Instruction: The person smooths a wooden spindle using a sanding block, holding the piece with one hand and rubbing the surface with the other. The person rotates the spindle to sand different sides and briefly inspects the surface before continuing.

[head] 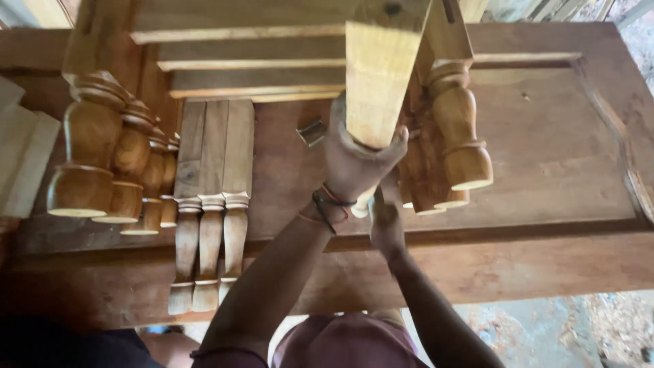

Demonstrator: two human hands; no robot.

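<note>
A pale wooden furniture leg (380, 68) with a square upper section stands tilted over a dark wooden door panel (558, 157). My left hand (355, 162), with bands at the wrist, is wrapped around the leg's lower part. My right hand (387, 221) sits just below it, by the leg's pale round end (362, 206). Its fingers are curled, and what they hold is hidden.
Thick turned legs (88, 163) stand in a row at the left, and more (464, 140) at the right behind the held leg. Three slim turned legs (211, 204) lie flat on the panel. A small metal piece (312, 131) lies near my left hand. Stacked rails (252, 61) lie at the back.
</note>
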